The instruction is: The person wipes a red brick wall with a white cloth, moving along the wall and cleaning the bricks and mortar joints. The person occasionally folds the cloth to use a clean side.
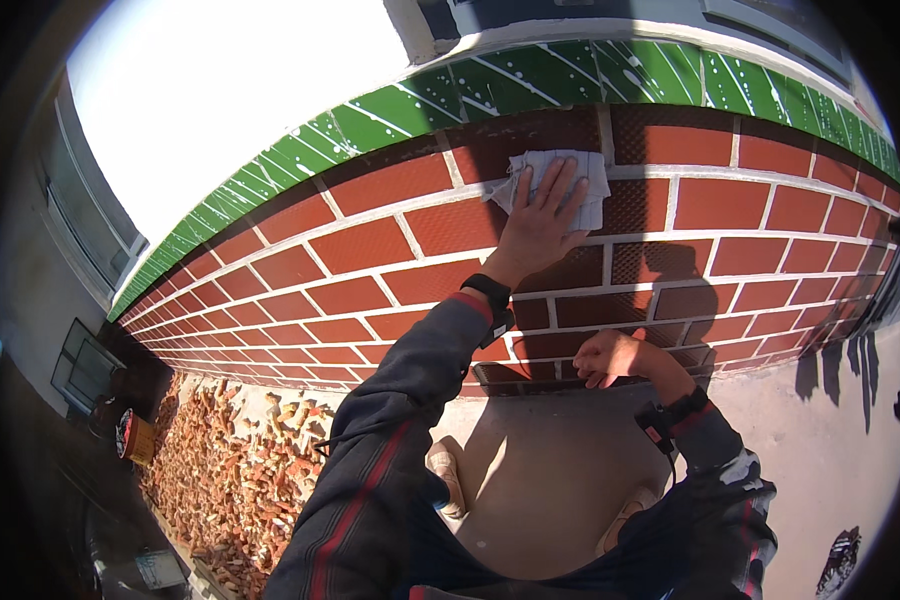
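Observation:
My left hand [546, 206] presses a folded, pale cloth [591, 195] with thin lines flat against the wall. Its fingers are spread over the fabric, and frayed edges stick out at the left. The wall [360, 251] is faced with red-brown, brick-shaped tiles parted by white joints. Just above the cloth runs a green tile band [510, 79] with white streaks and dots. My right hand [611, 356] hangs lower, in front of the bottom tile rows, holding nothing, with its fingers loosely curled. Whether it touches the wall cannot be told.
Many corn cobs [232, 465] cover the ground at the left, with a red and yellow bucket [135, 437] beside them. My feet stand on the concrete floor [562, 480]. A dark patterned object [840, 562] lies at lower right. Windows [86, 187] border the wall at left.

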Tool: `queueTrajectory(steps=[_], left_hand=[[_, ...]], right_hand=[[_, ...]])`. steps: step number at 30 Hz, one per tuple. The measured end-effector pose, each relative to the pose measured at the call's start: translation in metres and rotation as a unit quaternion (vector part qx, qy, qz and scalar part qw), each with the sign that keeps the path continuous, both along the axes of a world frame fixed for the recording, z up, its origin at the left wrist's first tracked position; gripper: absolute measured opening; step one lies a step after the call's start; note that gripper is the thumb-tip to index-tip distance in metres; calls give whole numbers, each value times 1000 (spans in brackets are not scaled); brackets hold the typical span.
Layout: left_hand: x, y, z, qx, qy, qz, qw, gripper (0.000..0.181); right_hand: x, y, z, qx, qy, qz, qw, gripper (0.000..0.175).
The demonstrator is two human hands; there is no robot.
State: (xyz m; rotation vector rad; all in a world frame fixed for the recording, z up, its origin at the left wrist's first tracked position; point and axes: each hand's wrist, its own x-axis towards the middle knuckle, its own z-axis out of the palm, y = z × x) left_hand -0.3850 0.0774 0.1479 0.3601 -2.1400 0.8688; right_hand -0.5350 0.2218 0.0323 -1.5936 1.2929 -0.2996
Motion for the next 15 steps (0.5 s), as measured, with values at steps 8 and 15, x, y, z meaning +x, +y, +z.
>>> queueTrajectory(steps=[8,15], left_hand=[[-88,12,26,-9,-17,-119,993,56],[-22,-2,6,-29,17,-16,999,52]], right_hand=[[-2,-17,0,58,-42,-30,997,29],[11,-18,20,30,-37,-54,997,34]])
